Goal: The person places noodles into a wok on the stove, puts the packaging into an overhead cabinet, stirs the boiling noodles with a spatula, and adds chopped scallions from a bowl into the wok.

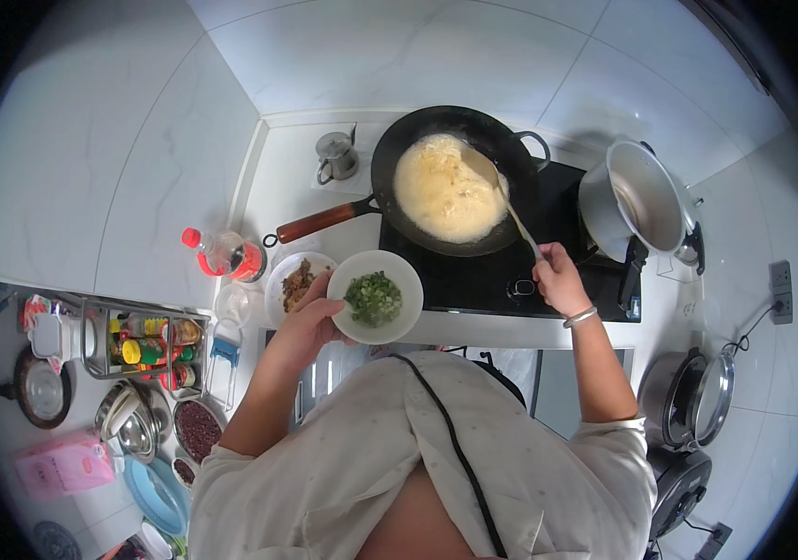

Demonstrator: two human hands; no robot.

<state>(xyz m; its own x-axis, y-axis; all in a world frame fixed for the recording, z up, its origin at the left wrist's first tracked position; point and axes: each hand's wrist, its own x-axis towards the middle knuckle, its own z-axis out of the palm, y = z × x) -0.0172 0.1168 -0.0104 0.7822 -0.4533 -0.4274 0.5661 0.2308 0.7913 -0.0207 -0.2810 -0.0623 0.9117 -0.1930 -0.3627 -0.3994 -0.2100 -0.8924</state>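
Observation:
My left hand (311,318) grips the rim of a white bowl (409,301), which holds chopped green onions (373,299). Near its fingers, partly covered by the hand and bowl, is a plate of brown chopped food (297,283). In my right hand (558,280) is the handle of a metal ladle (521,224). The ladle's head dips into pale, frothy liquid (441,192) inside a black wok (388,157). The wok sits on a black cooktop (469,283), its wooden handle (318,222) pointing left.
An open silver pot (602,203) stands right of the wok. Behind the wok handle is a small metal oil pot (337,155). A red-capped bottle (231,257) and a clear cup (233,304) are at left, near a rack of condiment bottles (154,350). Cookers (672,399) line the right.

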